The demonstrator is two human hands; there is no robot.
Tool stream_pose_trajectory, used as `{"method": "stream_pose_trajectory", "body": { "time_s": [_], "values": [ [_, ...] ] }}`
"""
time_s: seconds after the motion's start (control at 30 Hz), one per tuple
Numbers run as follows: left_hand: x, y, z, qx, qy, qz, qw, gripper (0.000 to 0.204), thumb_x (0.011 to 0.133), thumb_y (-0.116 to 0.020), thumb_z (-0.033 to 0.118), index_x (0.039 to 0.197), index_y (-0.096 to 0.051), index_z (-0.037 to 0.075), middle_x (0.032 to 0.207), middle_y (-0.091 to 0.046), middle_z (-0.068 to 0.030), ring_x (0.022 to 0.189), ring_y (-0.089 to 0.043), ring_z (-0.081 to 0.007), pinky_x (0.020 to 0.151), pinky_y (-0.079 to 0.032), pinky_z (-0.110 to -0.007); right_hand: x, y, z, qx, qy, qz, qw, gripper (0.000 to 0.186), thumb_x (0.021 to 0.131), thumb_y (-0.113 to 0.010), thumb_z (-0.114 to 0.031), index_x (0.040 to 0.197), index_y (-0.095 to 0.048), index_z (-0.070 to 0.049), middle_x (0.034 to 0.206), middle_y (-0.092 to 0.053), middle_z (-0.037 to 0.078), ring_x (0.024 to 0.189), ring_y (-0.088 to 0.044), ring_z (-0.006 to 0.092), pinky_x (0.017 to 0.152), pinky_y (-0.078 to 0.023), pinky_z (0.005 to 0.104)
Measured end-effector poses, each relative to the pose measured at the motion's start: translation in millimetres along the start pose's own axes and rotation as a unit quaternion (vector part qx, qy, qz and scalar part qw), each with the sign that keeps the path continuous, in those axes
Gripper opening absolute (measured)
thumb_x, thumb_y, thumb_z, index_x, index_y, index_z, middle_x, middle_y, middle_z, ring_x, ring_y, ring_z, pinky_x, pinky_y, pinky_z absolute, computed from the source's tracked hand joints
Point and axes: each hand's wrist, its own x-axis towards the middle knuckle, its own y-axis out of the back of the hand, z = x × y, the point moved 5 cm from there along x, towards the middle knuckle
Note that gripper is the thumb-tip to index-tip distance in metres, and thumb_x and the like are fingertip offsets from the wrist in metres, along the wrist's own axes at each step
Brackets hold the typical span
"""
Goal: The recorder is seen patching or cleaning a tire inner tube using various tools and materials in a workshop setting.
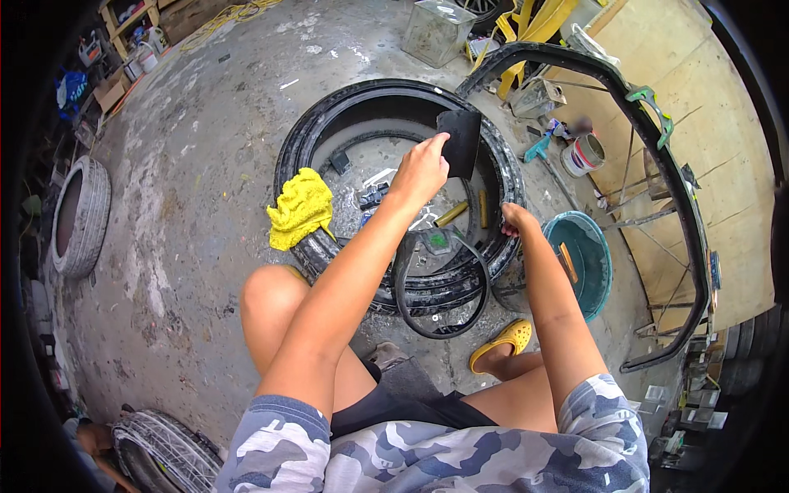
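— What's the biggest thing in front of that person?

— The concrete floor (189,189), then the big black tyre (306,135) lying flat on it, hollow side up. A yellow rag (301,207) is draped over its near-left wall, and small tools and bits lie inside the ring.

— And that thinner black loop?

— A narrow rubber hoop (440,329) resting against the tyre's near edge, just ahead of the knees. A teal basin (593,255) sits just beside the tyre on the right, with a yellow clog (503,338) near it.

— What are the hands doing?

— The left hand (421,168) is raised over the tyre's middle, its fingers pinching the lower left edge of a dark rubber patch (460,141). The patch stands up from the fingers, long axis roughly vertical, reaching toward the far wall of the tyre.

— The right?

— The right hand (516,218) is down on the tyre's right wall, fingers curled over the rim — gripping it, as far as I can tell. So the left hand alone has the patch; the right is well apart from it, lower and nearer the body.
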Motion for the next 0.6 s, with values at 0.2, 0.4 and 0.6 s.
{"method": "stream_pose_trajectory", "body": {
  "time_s": [0.2, 0.4, 0.6],
  "values": [
    [2, 3, -2, -0.012, 0.022, -0.013, 1.0, 0.039, 0.08, -0.053, 0.004, 0.119, -0.054, 0.002, 0.111, -0.061, -0.0225, 0.099, -0.059, -0.0391, 0.088, -0.048, -0.044, -5, -7, -13, -0.108, -0.038, 0.039, 0.993, 0.055, 0.087, -0.029, -0.037, 0.102, -0.065, 0.001, 0.09, -0.068, 0.017, 0.082, -0.067, 0.0289, 0.076, -0.05, 0.042],
    [2, 9, -7, -0.006, 0.031, -0.014, 0.999, 0.039, 0.081, -0.053, 0.005, 0.12, -0.054, 0.001, 0.111, -0.06, -0.0228, 0.1, -0.059, -0.0389, 0.089, -0.048, -0.044, -31, -6, -36, -0.263, 0.028, 0.091, 0.96, 0.048, 0.089, -0.031, -0.032, 0.095, -0.068, -0.001, 0.092, -0.07, 0.011, 0.083, -0.068, 0.0244, 0.08, -0.05, 0.0371],
    [3, 3, -5, -0.012, 0.033, -0.022, 0.999, 0.039, 0.081, -0.053, 0.006, 0.12, -0.054, 0.002, 0.112, -0.06, -0.023, 0.102, -0.058, -0.0389, 0.091, -0.047, -0.043, -19, 0, -13, -0.196, -0.006, 0.037, 0.98, 0.029, 0.083, -0.046, -0.017, 0.092, -0.07, -0.005, 0.086, -0.071, 0.01, 0.083, -0.069, 0.0224, 0.077, -0.052, 0.0359]
  ]
}}
